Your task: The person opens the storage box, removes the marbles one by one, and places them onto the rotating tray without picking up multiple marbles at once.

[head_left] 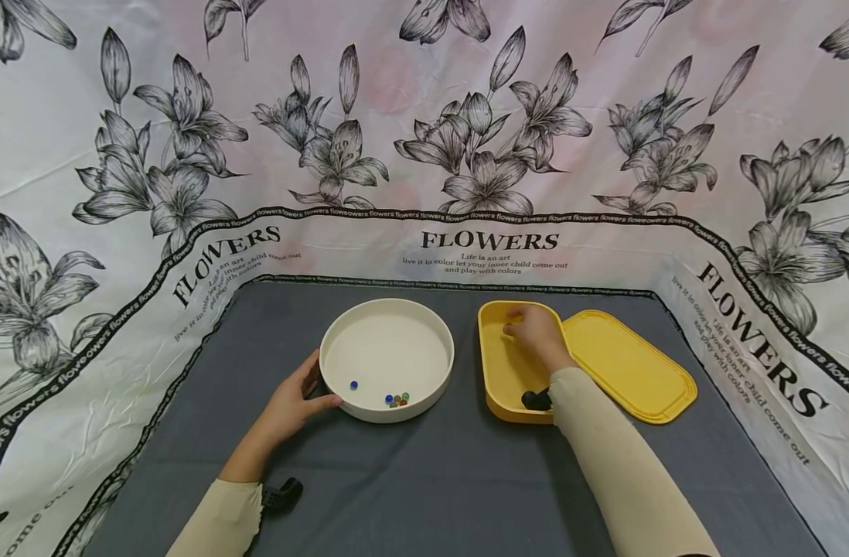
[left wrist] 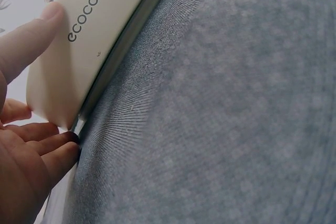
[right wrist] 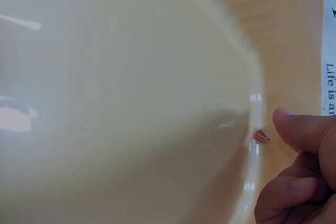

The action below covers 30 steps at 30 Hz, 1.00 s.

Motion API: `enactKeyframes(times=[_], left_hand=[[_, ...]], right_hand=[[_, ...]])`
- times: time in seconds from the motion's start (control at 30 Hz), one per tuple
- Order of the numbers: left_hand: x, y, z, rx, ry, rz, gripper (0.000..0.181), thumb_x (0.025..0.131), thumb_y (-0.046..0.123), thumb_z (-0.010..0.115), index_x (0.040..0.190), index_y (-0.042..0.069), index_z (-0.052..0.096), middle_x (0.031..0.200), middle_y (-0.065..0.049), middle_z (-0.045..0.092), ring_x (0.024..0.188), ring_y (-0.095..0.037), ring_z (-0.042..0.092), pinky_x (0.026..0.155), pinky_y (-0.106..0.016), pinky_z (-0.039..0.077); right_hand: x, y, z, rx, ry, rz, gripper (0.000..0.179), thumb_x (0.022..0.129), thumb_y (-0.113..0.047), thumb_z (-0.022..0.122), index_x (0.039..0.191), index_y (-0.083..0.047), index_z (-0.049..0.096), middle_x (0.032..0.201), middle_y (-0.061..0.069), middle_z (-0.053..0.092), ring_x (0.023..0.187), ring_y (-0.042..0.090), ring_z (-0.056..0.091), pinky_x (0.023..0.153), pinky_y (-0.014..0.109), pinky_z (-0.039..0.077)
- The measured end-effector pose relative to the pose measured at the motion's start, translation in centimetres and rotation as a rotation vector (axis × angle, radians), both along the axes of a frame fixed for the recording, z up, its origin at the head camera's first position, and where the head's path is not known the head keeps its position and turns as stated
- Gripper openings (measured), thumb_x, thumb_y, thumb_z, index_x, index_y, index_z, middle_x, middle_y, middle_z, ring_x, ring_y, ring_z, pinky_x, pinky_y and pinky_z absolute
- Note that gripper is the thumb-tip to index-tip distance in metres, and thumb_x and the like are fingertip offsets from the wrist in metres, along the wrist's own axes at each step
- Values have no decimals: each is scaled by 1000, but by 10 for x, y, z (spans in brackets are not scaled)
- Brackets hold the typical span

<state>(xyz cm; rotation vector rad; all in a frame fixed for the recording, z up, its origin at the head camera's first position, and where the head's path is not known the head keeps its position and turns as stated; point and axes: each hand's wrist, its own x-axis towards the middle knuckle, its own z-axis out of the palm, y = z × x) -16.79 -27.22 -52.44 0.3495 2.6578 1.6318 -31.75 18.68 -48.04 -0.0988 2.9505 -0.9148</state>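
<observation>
My left hand [head_left: 290, 406] rests against the left side of a round cream tray [head_left: 390, 340], thumb toward the front and fingers farther round. In the left wrist view its thumb touches the wall beside the lettering, and its fingertips are at the lower edge. A blue marble [head_left: 353, 384] and a cluster of several colored marbles [head_left: 399, 401] lie inside near the front rim. My right hand [head_left: 538, 336] reaches into a yellow box [head_left: 492, 363]. In the right wrist view a reddish striped marble [right wrist: 261, 136] sits at the floor's edge, just short of the thumb tip.
A yellow lid [head_left: 629, 365] lies flat to the right of the box, close against it. Grey cloth [head_left: 410, 495] covers the table. Flower-printed white fabric [head_left: 494, 255] rises behind and at both sides. Black wrist devices [head_left: 281, 497] are on both wrists.
</observation>
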Motion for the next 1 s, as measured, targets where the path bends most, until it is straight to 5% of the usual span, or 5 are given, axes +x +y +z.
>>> enactKeyframes(times=[0.33,0.73,1.0], left_hand=[[2,2,5,11,-5,-5,106,87,21,85,165,6,15,165,-24,29,152,-41,30,123,-57,30],[-1,-1,2,-5,-15,-16,111,85,33,85,165,6,14,167,-20,25,153,-39,28,123,-55,31],[0,-1,1,-1,1,-21,109,86,25,85,166,8,13,167,-21,25,152,-41,29,122,-58,32]], right_hand=[[-6,4,-11,-47,-24,-26,32,95,-14,69,124,0,71,124,18,69,102,30,61,92,40,55],[-5,0,-12,-21,-22,-8,20,91,-10,69,109,-2,76,114,15,72,96,28,63,84,38,55],[-5,-7,-10,-44,-38,-10,19,93,-13,72,109,-4,77,114,14,72,91,26,62,76,30,52]])
